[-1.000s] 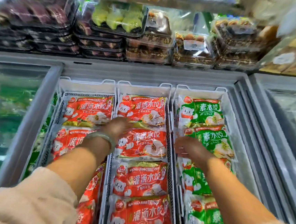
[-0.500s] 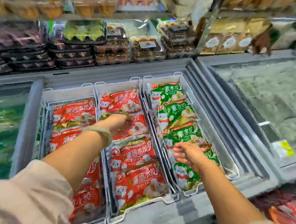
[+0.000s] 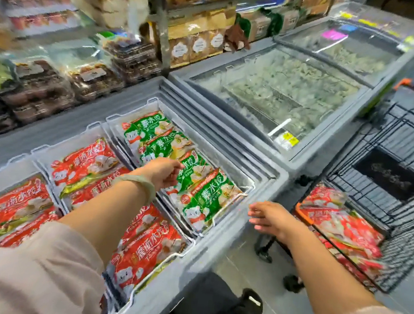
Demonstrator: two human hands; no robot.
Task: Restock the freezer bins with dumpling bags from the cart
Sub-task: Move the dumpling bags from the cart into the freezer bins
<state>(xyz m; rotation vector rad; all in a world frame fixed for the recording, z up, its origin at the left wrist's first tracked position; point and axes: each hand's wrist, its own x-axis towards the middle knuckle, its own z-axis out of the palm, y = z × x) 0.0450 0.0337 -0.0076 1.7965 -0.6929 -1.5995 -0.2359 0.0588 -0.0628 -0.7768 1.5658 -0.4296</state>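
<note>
An open grey freezer [image 3: 221, 236] holds three white bins. The right bin [image 3: 245, 184] carries green dumpling bags [image 3: 205, 199]; the middle and left bins carry red dumpling bags [image 3: 146, 249]. My left hand [image 3: 162, 171], with a pale bangle on the wrist, hovers over the green bags, fingers relaxed and holding nothing. My right hand [image 3: 269, 217] is stretched out, fingers straight and empty, past the freezer's front corner, between it and the black wire cart [image 3: 394, 200]. More red dumpling bags [image 3: 343, 228] lie in the cart's lower basket.
A second freezer [image 3: 278, 92] with a shut glass lid stands to the right, behind the cart. Shelves of boxed cakes [image 3: 89, 77] and bagged bread [image 3: 199, 42] rise behind the freezers. Grey floor [image 3: 253, 270] shows between freezer and cart.
The view has swung right, bringing the cart into sight. My right hand left the green bags and moved out toward the cart. My left hand shifted from the middle bin to the green bags.
</note>
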